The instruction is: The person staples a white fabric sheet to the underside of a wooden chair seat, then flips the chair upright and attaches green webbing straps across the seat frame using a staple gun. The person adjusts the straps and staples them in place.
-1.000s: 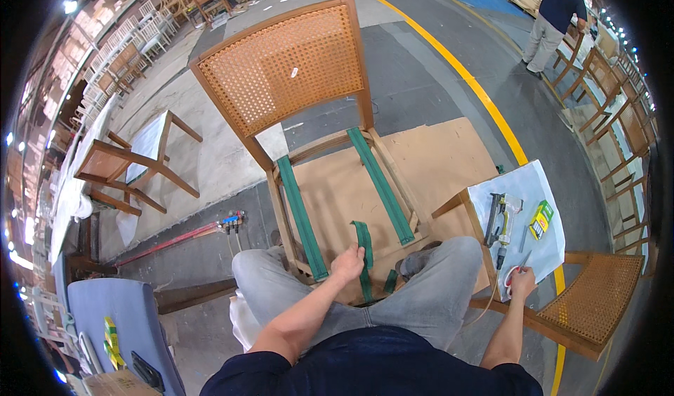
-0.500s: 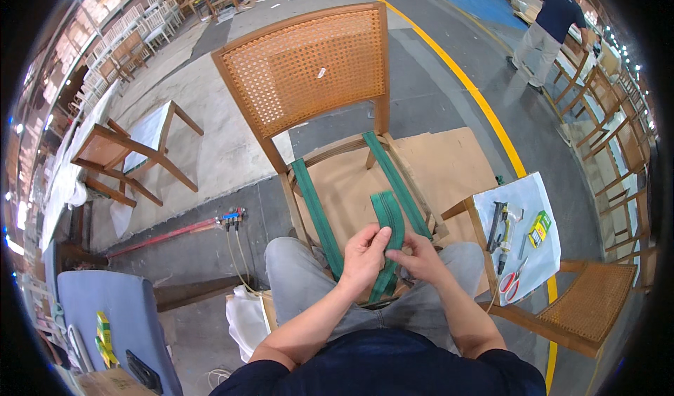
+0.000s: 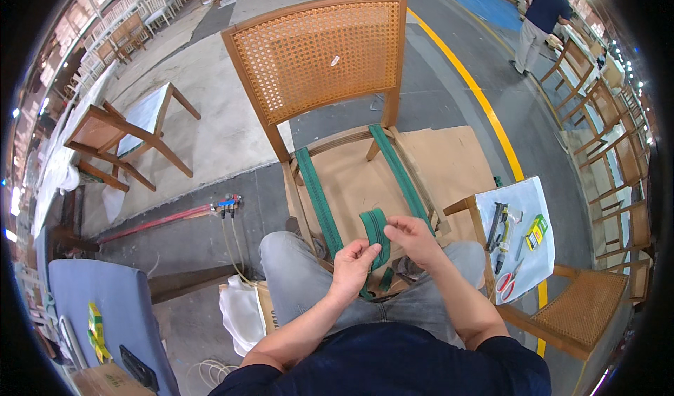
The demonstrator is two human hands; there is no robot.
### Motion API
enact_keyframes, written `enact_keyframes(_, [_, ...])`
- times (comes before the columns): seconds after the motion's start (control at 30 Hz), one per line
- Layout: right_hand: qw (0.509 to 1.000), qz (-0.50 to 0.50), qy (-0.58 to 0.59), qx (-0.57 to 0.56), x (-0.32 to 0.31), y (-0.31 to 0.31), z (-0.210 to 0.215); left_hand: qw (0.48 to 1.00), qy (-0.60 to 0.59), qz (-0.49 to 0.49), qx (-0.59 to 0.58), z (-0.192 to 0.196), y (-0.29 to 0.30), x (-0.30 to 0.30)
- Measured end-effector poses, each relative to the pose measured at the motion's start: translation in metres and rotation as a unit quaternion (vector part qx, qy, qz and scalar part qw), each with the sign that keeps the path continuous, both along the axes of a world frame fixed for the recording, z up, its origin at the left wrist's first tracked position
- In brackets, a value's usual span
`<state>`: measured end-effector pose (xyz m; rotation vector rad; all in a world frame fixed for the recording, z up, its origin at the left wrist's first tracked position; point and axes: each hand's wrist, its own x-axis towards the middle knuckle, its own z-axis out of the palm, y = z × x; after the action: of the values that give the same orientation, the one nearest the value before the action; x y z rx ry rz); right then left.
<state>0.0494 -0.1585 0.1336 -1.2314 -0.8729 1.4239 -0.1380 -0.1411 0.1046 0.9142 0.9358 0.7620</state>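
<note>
A wooden chair frame with a woven cane back [image 3: 319,57] stands in front of my knees, its seat open. Two green webbing straps, a left strap [image 3: 319,199] and a right strap [image 3: 401,175], run from the back rail toward me across the seat opening. A third length of green webbing [image 3: 377,238] rises in a loop above the front rail. My left hand [image 3: 353,268] pinches this loop between thumb and fingers. At the loop's right edge, my right hand [image 3: 415,241] has its thumb and forefinger closed on the webbing. Where the webbing's lower part ends is partly hidden by my hands.
Right of me, a pale-covered seat [image 3: 530,245] bears red-handled scissors [image 3: 507,284], a staple gun [image 3: 500,231] and a yellow-green box [image 3: 536,232]. A blue-grey padded surface [image 3: 98,284] is at left. Air hoses [image 3: 232,238] trail nearby. Another person [image 3: 544,13] stands far right.
My right hand has moved up from the strap's lower part to the loop's upper right edge. The webbing's upper end has tipped over to the left. My view has shifted slightly.
</note>
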Motion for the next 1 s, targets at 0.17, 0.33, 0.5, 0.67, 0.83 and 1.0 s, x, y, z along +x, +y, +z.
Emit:
enact_keyframes(0.17, [0.987, 0.041, -0.155, -0.002, 0.008, 0.004, 0.005, 0.994, -0.078, 0.062, -0.049, 0.009, 0.002, 0.011])
enact_keyframes(0.33, [0.994, -0.073, -0.039, 0.065, -0.011, 0.006, 0.012, 0.992, -0.115, 0.041, -0.031, 0.004, 0.029, 0.009])
enact_keyframes(0.5, [0.966, -0.038, -0.225, 0.125, 0.006, 0.022, 0.009, 0.995, -0.096, 0.022, -0.031, -0.002, 0.04, 0.016])
enact_keyframes(0.67, [0.944, -0.008, -0.299, 0.139, 0.018, 0.044, 0.002, 1.0, 0.006, 0.013, -0.007, -0.004, 0.061, 0.02])
enact_keyframes(0.83, [0.924, 0.014, -0.361, 0.126, 0.027, 0.078, -0.005, 0.968, 0.184, 0.049, 0.164, 0.007, 0.088, 0.031])
enact_keyframes(1.0, [0.906, 0.002, -0.386, 0.171, 0.04, 0.133, -0.023, 0.884, 0.287, 0.025, 0.368, -0.015, 0.143, 0.04])
